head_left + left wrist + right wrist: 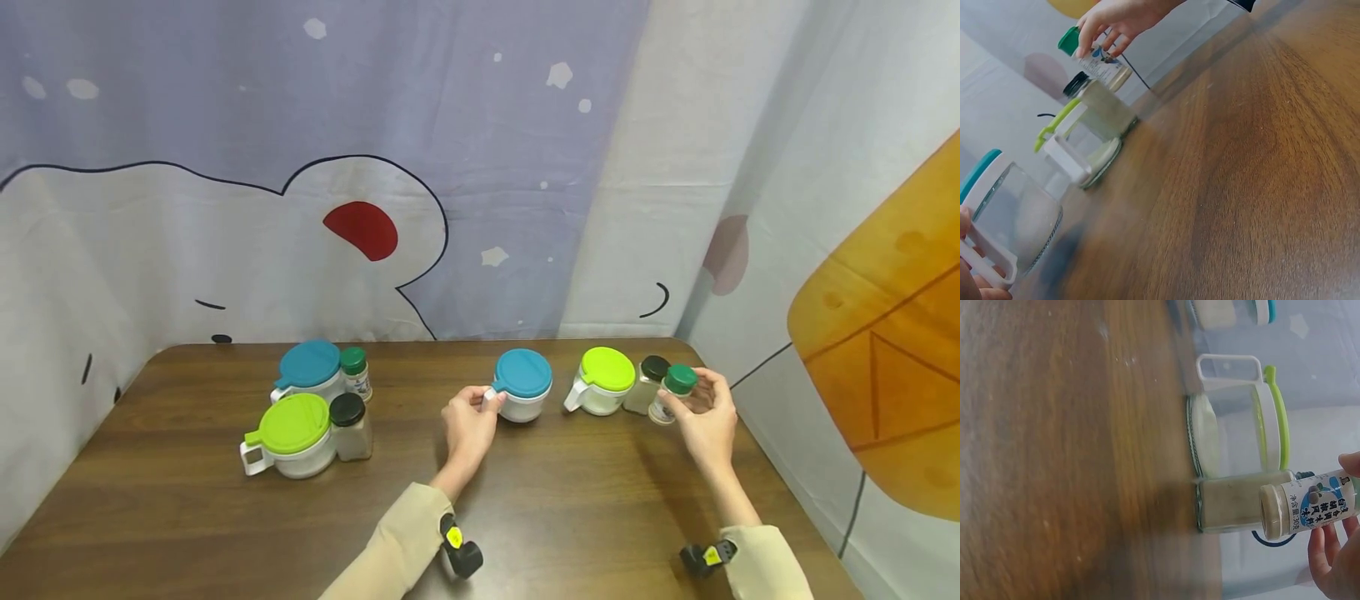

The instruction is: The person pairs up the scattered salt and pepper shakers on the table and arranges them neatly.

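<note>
My left hand grips the white handle of a glass seasoning jar with a blue lid. The left wrist view shows fingers curled round that handle, with pale contents in the glass jar. At the right, my right hand pinches a small shaker bottle with a green cap between thumb and fingers. This labelled bottle is held above the tabletop, beside a square jar with a black lid. Left of that stands a handled jar with a lime-green lid.
On the left of the wooden table a second group stands close together: a blue-lidded jar, a lime-lidded jar, a green-capped bottle and a black-lidded jar. A printed curtain hangs behind the table.
</note>
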A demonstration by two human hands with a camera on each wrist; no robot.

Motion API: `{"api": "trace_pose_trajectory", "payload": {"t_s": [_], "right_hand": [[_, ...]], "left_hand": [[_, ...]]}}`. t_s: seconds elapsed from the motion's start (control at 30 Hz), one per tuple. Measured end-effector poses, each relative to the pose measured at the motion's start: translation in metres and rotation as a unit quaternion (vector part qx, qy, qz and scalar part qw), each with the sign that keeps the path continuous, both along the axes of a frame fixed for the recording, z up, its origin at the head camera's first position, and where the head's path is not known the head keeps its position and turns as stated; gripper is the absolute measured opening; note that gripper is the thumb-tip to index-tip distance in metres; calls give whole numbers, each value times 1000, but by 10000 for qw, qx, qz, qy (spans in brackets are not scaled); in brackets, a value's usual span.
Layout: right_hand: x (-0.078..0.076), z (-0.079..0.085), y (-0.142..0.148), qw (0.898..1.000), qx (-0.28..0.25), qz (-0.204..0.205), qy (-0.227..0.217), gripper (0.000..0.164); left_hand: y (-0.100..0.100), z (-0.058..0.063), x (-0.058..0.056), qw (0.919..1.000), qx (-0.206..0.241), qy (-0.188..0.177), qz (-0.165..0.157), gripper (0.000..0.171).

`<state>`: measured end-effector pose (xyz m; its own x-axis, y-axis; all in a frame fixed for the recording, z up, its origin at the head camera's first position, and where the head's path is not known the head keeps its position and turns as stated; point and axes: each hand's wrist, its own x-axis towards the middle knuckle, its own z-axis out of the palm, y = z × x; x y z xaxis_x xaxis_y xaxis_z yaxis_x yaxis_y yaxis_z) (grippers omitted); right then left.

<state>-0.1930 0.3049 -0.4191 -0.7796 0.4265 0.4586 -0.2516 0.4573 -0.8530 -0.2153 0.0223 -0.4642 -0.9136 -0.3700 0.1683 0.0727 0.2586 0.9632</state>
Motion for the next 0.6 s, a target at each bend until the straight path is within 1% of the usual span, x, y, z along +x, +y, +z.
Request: {"api": "trace_pose_trajectory", "payload": {"t_s": [0.23,0.43,0.6], "right_hand": [[-1,-3,-8,9999,-24,80,-108,50],[0,-5,-16,9997,37,134,-194,50],[-1,-9,-21,9993,56,231,-279,50]], "left_hand": [[-7,3,2,10000,13,-45,-10,22],[-12,3,3,10000,25,-16,9,22],[-16,2,4,9999,140,-31,-8,22]]}}
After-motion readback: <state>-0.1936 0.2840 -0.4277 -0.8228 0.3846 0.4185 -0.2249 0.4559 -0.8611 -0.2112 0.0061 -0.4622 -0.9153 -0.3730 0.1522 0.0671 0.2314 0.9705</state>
